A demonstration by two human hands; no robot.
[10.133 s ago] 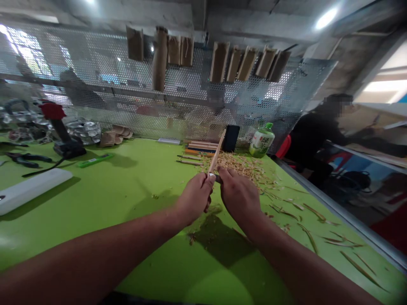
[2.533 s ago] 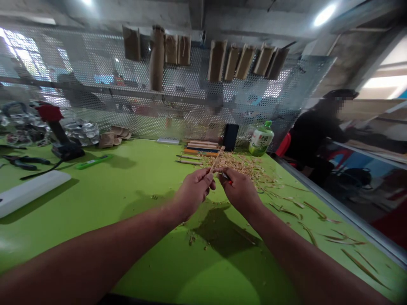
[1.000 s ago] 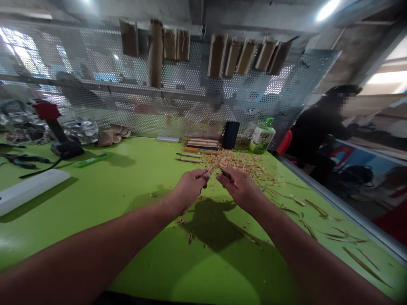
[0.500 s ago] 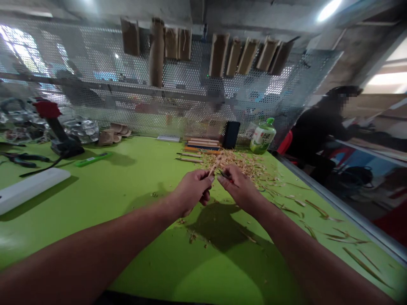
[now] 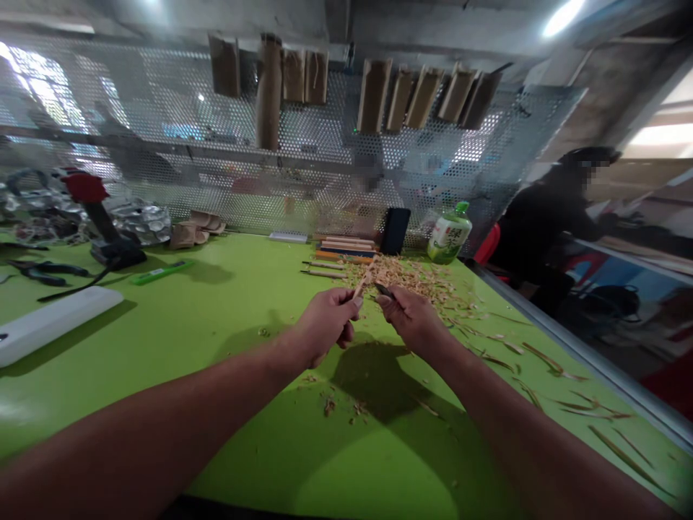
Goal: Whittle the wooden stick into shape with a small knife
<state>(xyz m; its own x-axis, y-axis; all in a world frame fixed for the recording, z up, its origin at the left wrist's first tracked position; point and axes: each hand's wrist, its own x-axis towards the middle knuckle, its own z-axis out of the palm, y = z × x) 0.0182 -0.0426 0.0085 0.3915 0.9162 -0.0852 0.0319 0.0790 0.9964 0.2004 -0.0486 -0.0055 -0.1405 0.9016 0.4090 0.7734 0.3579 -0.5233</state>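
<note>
wooden strip point(image 5: 363, 284) in left grip point(image 5: 328, 323), far end beyond it

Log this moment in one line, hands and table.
left hand: holds wood strip; right hand: holds dark tool; green table: wood shavings

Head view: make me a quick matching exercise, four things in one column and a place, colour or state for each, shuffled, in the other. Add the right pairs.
Things:
1. stick
2. bottle
3. dark tool
4. pliers

Places, colours or states:
A. lying at the far left of the view
B. held in the right hand
C. green-capped
D. held in the left hand

Pairs: 1-D, 2-C, 3-B, 4-A
</note>
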